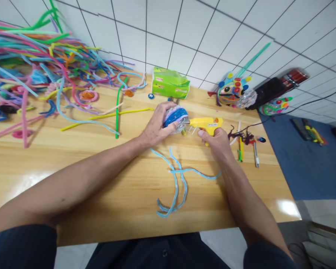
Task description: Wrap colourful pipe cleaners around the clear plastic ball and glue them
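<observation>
My left hand (160, 125) is wrapped round a rounded craft piece (177, 116), partly covered in blue and lilac pipe cleaner, with a clear, shiny part showing on its right side. In my right hand (217, 140) is a yellow hot glue gun (207, 122), gripped by its handle. The gun's nozzle points left and meets the right side of the craft piece; whether it touches or sits just in front, I cannot tell. Several light-blue pipe cleaners (182, 179) lie curved on the wooden table (112, 209) between my forearms.
A heap of coloured pipe cleaners (42, 63) covers the back left. Behind my hands stands a green tissue pack (170, 84). Decorated craft figures (232, 91) and a dark bottle (277, 87) are at the back right. A black cord (305, 102) crosses the right; a utility knife (256, 155) lies there.
</observation>
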`<action>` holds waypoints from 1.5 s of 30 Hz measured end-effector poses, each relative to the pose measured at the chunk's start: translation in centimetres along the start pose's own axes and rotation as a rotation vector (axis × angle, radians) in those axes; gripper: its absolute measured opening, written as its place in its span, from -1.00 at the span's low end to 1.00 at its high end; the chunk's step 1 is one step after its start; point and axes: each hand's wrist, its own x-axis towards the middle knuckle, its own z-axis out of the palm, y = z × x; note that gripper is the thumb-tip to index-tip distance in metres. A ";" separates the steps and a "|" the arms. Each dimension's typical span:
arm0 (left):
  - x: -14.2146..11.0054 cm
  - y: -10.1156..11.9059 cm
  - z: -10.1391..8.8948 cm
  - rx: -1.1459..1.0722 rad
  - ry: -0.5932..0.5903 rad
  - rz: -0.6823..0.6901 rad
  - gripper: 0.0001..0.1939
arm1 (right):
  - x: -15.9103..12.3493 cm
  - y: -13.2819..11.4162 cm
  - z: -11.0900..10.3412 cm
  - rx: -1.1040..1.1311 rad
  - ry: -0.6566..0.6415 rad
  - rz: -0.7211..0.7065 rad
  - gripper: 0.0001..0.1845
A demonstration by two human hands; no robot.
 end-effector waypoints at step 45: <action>0.1 0.2 -0.1 0.055 -0.022 0.048 -0.39 | 0.6 1.0 1.1 0.087 -0.091 0.021 -0.50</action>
